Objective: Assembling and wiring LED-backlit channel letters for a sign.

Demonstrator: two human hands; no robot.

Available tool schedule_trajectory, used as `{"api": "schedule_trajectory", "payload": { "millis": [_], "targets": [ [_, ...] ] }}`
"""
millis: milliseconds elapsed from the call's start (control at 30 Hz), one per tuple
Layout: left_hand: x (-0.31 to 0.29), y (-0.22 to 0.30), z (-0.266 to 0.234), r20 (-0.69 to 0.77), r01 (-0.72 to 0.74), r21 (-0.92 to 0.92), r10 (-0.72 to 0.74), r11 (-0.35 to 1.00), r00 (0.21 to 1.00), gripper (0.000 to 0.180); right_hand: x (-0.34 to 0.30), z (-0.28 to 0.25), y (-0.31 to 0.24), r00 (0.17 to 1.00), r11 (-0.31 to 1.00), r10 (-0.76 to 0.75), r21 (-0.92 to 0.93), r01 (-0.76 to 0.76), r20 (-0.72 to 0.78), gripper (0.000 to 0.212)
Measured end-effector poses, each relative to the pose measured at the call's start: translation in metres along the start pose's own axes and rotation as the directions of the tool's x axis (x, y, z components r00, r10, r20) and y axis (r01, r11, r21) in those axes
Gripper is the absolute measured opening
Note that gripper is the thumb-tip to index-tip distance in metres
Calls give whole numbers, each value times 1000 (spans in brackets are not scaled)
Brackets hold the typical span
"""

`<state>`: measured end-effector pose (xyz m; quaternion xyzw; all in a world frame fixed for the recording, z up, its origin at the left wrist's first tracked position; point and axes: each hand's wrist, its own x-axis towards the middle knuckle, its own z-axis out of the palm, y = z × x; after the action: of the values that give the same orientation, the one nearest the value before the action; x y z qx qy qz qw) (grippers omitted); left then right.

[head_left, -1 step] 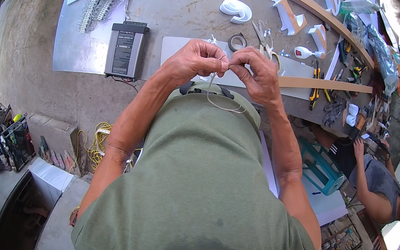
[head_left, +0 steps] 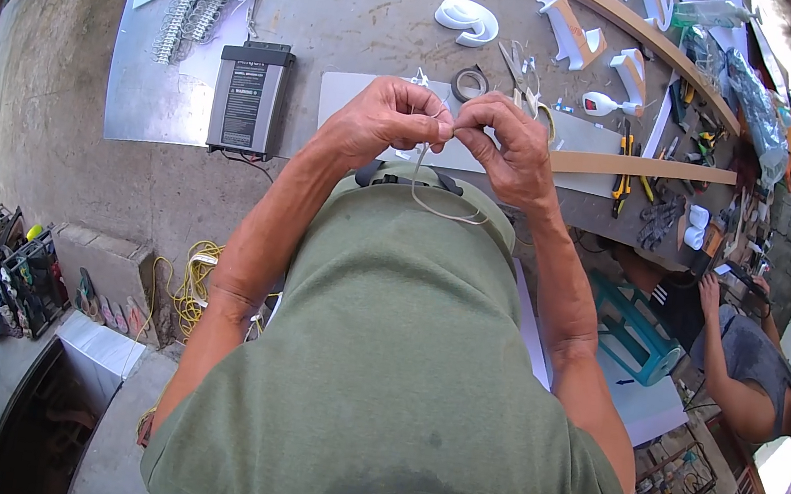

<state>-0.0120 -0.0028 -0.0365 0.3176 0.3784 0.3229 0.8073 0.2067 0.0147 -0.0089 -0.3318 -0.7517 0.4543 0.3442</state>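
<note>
In front of my waist, at the near table edge, my left hand (head_left: 394, 125) and my right hand (head_left: 509, 147) meet with their fingertips pinched. A thin pale wire (head_left: 419, 195) hangs in a loop from between them against my green shirt. Both hands are closed on this wire; its ends are hidden by the fingers. Just beyond the hands lie a roll of dark tape (head_left: 458, 91) and a pair of scissors (head_left: 517, 67). A grey sheet (head_left: 338, 90) lies under and behind the left hand.
A dark power supply box (head_left: 251, 103) stands left, near strings of white modules (head_left: 192, 5). White curved pieces (head_left: 467, 19), a brown strip (head_left: 646, 168), a cutter knife (head_left: 622, 172) and tools are to the right. Beside a teal stool (head_left: 639, 334) is another person (head_left: 748, 374).
</note>
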Motion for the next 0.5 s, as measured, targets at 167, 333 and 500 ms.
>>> {"api": "schedule_trajectory", "payload": {
  "millis": [167,333,500],
  "targets": [
    [-3,0,0,-45,-40,99,44,994,998,15,-2,0,4,999,999,45,27,-45,3,10],
    [-4,-3,-2,-51,-49,75,53,996,997,14,-3,-1,4,994,992,97,75,-100,47,13],
    [-3,-5,-2,-53,-42,54,45,998,998,14,-3,0,5,1000,1000,-6,-4,6,20,16]
  ]
}}
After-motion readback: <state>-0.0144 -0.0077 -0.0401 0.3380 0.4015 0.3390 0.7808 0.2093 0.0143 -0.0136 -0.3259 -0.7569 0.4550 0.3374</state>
